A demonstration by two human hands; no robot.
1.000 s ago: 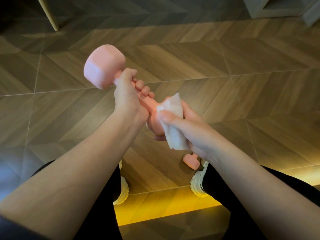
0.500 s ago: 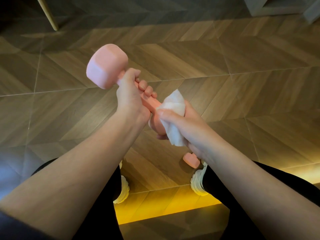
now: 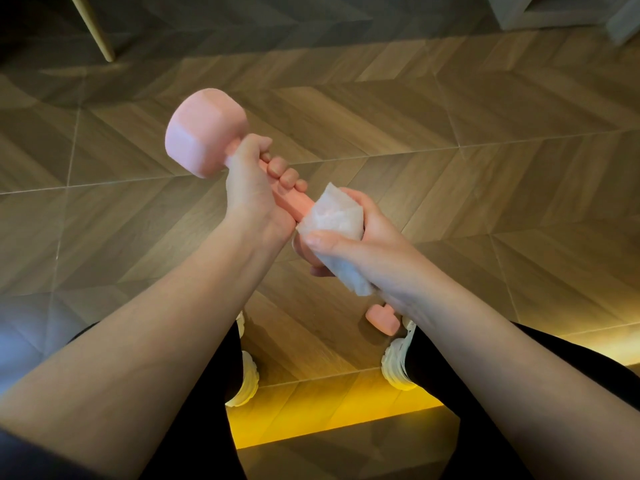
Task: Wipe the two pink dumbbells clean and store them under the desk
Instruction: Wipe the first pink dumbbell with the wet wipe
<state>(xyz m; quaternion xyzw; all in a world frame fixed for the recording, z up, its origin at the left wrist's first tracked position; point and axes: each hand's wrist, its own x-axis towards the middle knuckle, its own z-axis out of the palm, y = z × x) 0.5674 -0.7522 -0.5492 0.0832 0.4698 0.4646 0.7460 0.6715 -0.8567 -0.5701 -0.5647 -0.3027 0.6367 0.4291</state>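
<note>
A pink dumbbell (image 3: 204, 133) is held above the floor, tilted with its far head up and to the left. My left hand (image 3: 252, 188) grips its handle just below that head. My right hand (image 3: 360, 247) holds a white wipe (image 3: 332, 220) wrapped around the dumbbell's near head, which is mostly hidden by the wipe and fingers. A second pink dumbbell (image 3: 382, 318) lies on the floor by my right shoe, mostly covered by my right wrist.
Wooden herringbone floor (image 3: 485, 150) all around. A thin wooden furniture leg (image 3: 93, 29) stands at the far left, and a grey furniture base (image 3: 554, 12) at the far right. My white shoes (image 3: 247, 382) and dark trousers are below, and beneath them a yellow lit strip (image 3: 329, 424).
The wipe has shifted over the top of the near head, and my right hand has turned round it. The dumbbell has drifted slightly to the right.
</note>
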